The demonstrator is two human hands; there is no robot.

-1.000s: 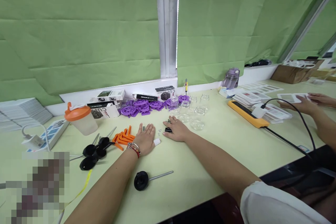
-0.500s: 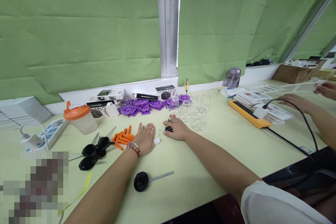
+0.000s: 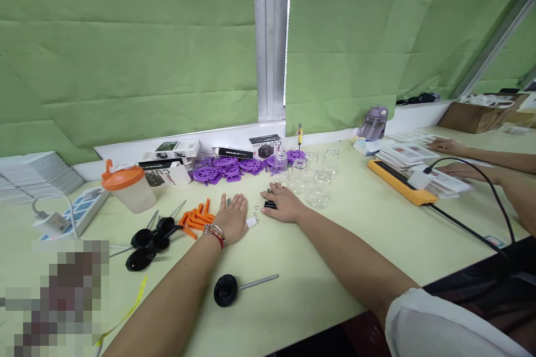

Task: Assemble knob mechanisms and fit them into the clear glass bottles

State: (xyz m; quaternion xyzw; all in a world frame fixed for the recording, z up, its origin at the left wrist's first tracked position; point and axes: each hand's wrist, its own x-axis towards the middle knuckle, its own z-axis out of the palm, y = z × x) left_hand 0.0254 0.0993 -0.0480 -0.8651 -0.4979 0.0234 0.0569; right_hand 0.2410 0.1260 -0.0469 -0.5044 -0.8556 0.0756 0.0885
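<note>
My left hand (image 3: 231, 218) lies flat on the table with its fingers stretched forward, beside a fan of orange bent plastic pieces (image 3: 196, 218). Some small metal pieces show partly at its fingertips. My right hand (image 3: 281, 203) rests palm down, fingers spread, over small black pieces (image 3: 270, 204) and springs (image 3: 268, 192) that it partly covers. Between the hands lie several tiny metal bits (image 3: 255, 210) and a small white piece (image 3: 252, 222) by the left thumb. Closer to me is a black round knob (image 3: 226, 290) with a metal rod. Neither hand visibly grips anything.
Purple plastic parts (image 3: 226, 168) and clear glass jars (image 3: 318, 195) stand behind the hands. Black knobbed rods (image 3: 151, 245) and an orange-lidded cup (image 3: 129, 187) are at left. At right lie a yellow power strip (image 3: 400, 183), stacked cards (image 3: 408, 154) and a co-worker's hands (image 3: 450, 146).
My hands stay in nearly the same place. At right, the co-worker's hands have lowered toward the stacked cards, and the pale sheet they held up is no longer raised.
</note>
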